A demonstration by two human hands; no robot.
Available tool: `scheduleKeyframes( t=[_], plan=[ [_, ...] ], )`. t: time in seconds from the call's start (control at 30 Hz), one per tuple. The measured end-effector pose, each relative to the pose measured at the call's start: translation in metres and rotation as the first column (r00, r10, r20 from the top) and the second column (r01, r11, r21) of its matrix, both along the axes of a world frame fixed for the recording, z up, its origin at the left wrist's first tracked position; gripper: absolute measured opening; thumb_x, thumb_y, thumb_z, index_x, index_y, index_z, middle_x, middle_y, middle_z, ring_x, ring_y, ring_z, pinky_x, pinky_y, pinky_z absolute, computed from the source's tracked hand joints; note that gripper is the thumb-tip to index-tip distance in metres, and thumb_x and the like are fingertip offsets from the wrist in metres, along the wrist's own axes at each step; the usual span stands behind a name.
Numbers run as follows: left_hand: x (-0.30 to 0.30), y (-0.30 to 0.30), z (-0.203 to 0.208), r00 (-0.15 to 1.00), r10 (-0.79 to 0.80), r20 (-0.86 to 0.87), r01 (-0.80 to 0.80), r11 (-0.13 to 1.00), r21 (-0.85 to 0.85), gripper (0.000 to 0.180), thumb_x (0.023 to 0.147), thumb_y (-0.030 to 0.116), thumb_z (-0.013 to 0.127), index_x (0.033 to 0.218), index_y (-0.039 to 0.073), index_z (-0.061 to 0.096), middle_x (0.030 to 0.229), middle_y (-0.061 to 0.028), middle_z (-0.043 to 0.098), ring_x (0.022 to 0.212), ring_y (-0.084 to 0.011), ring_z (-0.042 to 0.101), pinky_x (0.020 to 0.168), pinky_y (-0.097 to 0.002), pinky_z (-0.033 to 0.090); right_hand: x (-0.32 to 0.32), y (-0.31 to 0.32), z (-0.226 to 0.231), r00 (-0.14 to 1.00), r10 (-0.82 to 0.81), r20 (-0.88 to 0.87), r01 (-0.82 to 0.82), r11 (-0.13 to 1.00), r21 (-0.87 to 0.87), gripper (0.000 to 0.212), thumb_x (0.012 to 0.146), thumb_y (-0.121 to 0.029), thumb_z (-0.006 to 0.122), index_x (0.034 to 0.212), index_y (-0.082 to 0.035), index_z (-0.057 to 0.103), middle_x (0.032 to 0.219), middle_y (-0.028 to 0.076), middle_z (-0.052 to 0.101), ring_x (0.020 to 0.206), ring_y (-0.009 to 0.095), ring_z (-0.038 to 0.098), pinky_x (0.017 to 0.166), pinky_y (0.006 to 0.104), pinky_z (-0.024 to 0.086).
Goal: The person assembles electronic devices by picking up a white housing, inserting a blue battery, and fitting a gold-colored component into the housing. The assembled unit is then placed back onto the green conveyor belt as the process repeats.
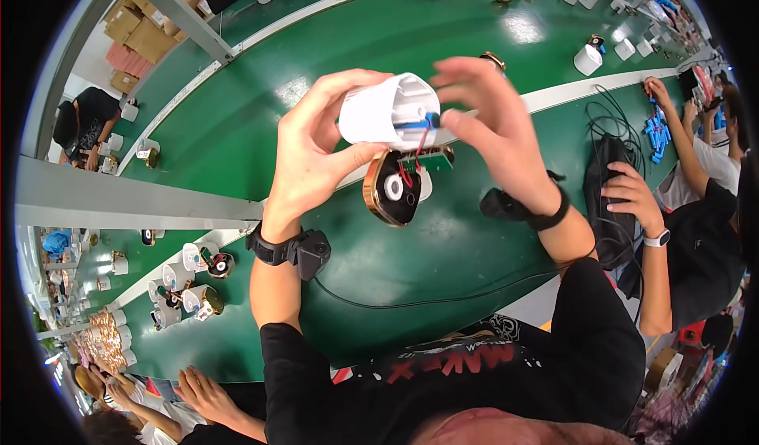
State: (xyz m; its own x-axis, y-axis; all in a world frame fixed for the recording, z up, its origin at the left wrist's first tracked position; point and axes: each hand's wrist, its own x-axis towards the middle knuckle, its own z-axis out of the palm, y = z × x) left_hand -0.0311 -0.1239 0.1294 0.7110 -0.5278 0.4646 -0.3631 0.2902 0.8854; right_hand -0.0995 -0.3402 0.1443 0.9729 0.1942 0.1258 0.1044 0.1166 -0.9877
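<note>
On the left of the green counter (411, 263): a group of white housings (194, 257); grey beam (142, 200) reaching in above them. At right: black bag (607, 156) under a co-worker's hand (631, 196), with loose black cable (607, 103); blue cells (656, 134) beyond. Over the middle, raised: one held white housing (368, 117), opening rightward, containing blue cell (409, 125) and red wire; black-and-gold cap (389, 212) and green board (436, 160) just below. Left hand (316, 144): fingers clamped on housing. Right hand (502, 124): blurred, fingers apart beside the opening; contact cannot be told.

From the housing (365, 117) in your left hand (312, 144): cap (387, 209), six o'clock; housing cluster (172, 276), eight; battery pile (656, 135), three.
</note>
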Motion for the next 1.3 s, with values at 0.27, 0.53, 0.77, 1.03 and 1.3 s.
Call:
scheduleKeyframes(
  t=[0.27,0.53,0.77,1.03,1.3],
  plan=[
    [-0.002,-0.004,0.001,0.997,0.073,0.011,-0.074,0.996,0.056,0.062,0.067,-0.01,0.077,0.123,-0.003,0.052,0.122,-0.0137,0.057,0.118,-0.0225,0.054,0.101,-0.0358,0.044,-0.01,0.01,0.009,0.9,-0.106,0.422,0.313,0.831,-0.459,0.016,0.084,-0.006,0.064,0.098,-0.001,0.059,0.095,0.005,0.061,0.081,0.008,0.06,0.058,0.0206,0.047],
    [-0.002,-0.003,0.003,0.999,0.05,0.004,-0.05,0.998,0.025,0.064,0.066,-0.009,0.079,0.124,-0.004,0.052,0.124,-0.0146,0.057,0.117,-0.0227,0.054,0.1,-0.0356,0.046,0.004,-0.001,0.007,0.983,-0.154,0.1,0.169,0.972,-0.161,0.028,0.088,-0.012,0.064,0.111,0.0,0.056,0.103,0.005,0.063,0.085,0.01,0.062,0.058,0.0221,0.048],
    [0.001,0.0,0.004,1.0,-0.028,-0.007,0.028,0.999,0.019,0.065,0.063,-0.01,0.079,0.123,-0.006,0.054,0.125,-0.0166,0.056,0.117,-0.0244,0.054,0.1,-0.0367,0.046,0.023,-0.003,-0.017,0.96,0.27,-0.075,-0.256,0.954,0.155,0.058,0.09,-0.019,0.063,0.139,0.0,0.038,0.127,0.01,0.056,0.111,0.018,0.057,0.088,0.0328,0.051],
    [0.007,0.004,-0.01,0.998,-0.05,0.03,0.049,0.998,0.05,0.063,0.06,-0.011,0.08,0.119,-0.006,0.058,0.124,-0.0158,0.054,0.116,-0.0257,0.055,0.1,-0.0379,0.046,0.026,0.007,-0.034,0.905,0.404,-0.133,-0.314,0.846,0.431,0.065,0.092,-0.023,0.063,0.145,0.0,0.033,0.135,0.01,0.051,0.122,0.02,0.052,0.1,0.0374,0.044],
    [0.013,-0.005,-0.034,0.999,-0.015,-0.043,0.018,0.998,0.064,0.069,0.06,-0.012,0.079,0.124,0.0,0.055,0.119,-0.0137,0.055,0.114,-0.0239,0.055,0.099,-0.0364,0.045,0.035,0.005,-0.051,0.904,0.393,-0.171,-0.292,0.857,0.424,0.059,0.095,-0.019,0.059,0.146,-0.004,0.034,0.129,0.009,0.056,0.115,0.019,0.056,0.094,0.0354,0.048]
  ],
)
